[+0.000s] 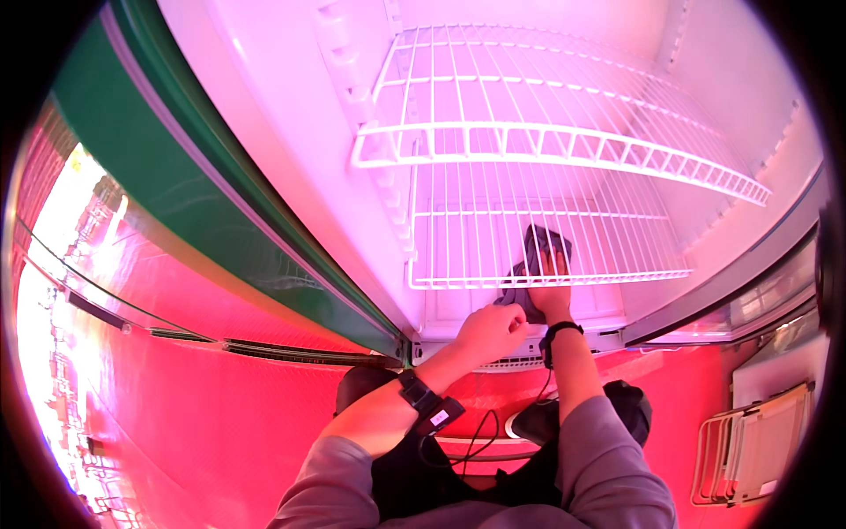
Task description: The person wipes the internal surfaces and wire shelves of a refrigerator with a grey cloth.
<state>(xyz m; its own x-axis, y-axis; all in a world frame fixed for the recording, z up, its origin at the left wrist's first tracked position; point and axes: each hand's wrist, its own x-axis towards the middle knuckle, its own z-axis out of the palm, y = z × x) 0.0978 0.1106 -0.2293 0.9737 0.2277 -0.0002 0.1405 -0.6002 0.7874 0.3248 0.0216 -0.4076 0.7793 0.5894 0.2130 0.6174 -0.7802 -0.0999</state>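
Note:
A dark grey cloth (520, 298) lies bunched low inside a white refrigerator cabinet (441, 309), partly behind the wires of the lower shelf. My right hand (553, 295) reaches in under that shelf and grips the cloth, its fingers pressed onto the fabric. Closer to the cabinet's front lip, my left hand (490, 333) is curled into a loose fist beside the cloth's near end. I make out nothing in it. Above both hands are the lower wire shelf (551, 283) and the upper wire shelf (564, 145), both white.
On the left a green-edged door (176, 167) stands swung open. Another glass door (749, 295) is open on the right. Folded metal-framed chairs (753, 445) lean at the lower right. A black cable (476, 441) hangs by my knees above the red floor (238, 423).

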